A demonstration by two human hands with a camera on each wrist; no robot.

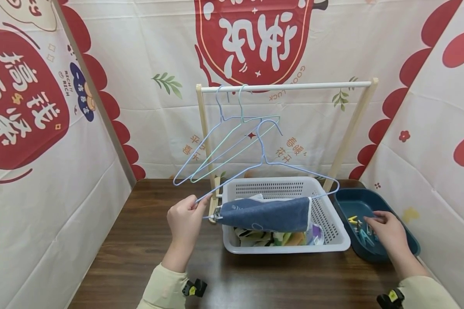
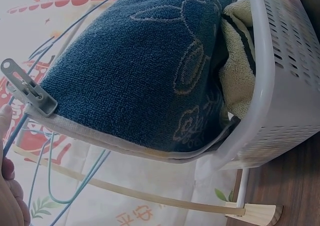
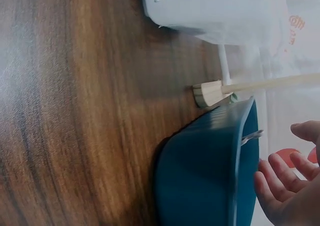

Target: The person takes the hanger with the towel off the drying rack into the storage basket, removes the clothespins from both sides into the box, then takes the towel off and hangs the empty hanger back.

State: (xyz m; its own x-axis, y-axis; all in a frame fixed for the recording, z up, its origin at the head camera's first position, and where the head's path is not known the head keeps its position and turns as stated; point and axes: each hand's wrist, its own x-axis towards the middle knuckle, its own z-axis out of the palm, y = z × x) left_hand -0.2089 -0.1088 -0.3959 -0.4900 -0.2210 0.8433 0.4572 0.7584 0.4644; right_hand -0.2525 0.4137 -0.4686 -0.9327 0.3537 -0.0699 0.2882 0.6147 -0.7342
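Note:
My left hand [image 1: 185, 219] grips the left corner of a blue wire hanger [image 1: 262, 156], held above the white basket. A dark blue towel [image 1: 264, 213] with pale embroidery hangs over its lower bar. One end of the towel is fastened by a grey clothespin [image 2: 30, 90] close to the left fingers. My right hand [image 1: 388, 234] is over a teal basin [image 1: 407, 240] that holds several clothespins [image 1: 365, 236]. In the right wrist view, the right thumb and fingers are apart, with nothing visible between them.
The white perforated basket [image 1: 286, 249] holds more folded cloths. Behind it stands a wooden rack with a white rail [image 1: 305, 86], where two more hangers [image 1: 232, 124] hang at the left. Printed cloth walls [image 1: 42, 206] enclose the brown table [image 1: 139, 257].

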